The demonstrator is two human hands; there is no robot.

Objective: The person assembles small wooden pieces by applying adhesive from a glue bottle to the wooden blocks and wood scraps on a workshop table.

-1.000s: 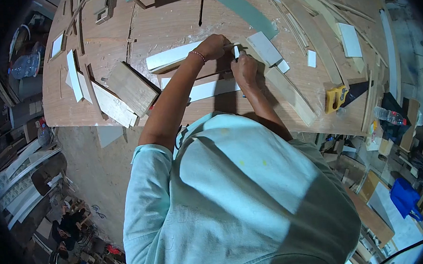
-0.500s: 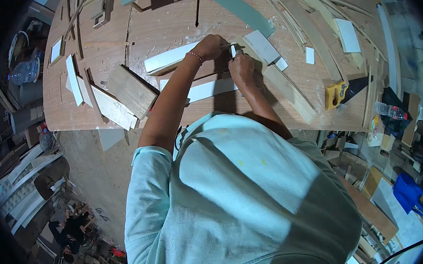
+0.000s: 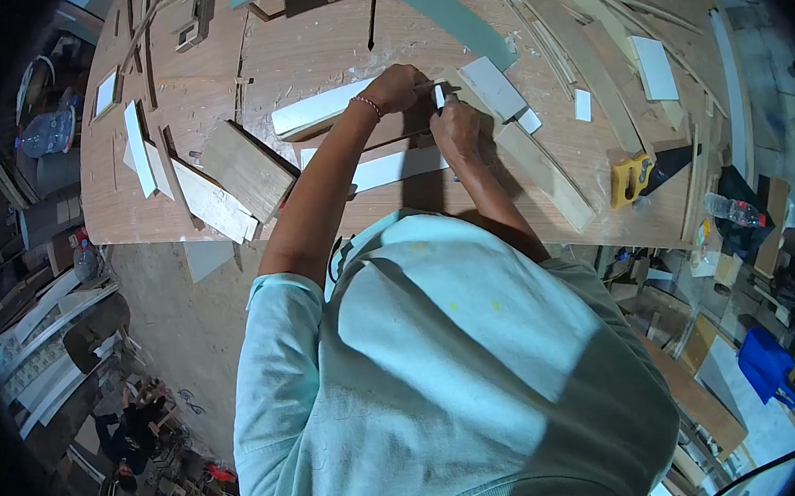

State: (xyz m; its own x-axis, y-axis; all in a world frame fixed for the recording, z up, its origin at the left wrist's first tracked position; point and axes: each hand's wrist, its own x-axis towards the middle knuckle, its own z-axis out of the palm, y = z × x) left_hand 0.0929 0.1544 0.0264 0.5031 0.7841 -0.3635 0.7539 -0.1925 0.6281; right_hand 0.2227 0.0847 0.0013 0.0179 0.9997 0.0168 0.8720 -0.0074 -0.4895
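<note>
We work mid-surface (image 3: pixel 328 45). Left hand (image 3: pixel 397 88) fingers pinch thin pencil-like tool, tip at small white piece (image 3: pixel 439 96). Right hand (image 3: pixel 456 127) presses that piece upright, fingers closed on it. Marking looks underway, unfinished; handsaw (image 3: pixel 643 175) lies well apart.

Yellow-handled handsaw (image 3: pixel 643 174) lies near workbench (image 3: pixel 137 211) right edge. Brown wood block (image 3: pixel 246 169) rests on pale board (image 3: pixel 213 203) at left. White offcut (image 3: pixel 656 67) far right. Plastic bottle (image 3: pixel 733 209) lies off bench, right.
</note>
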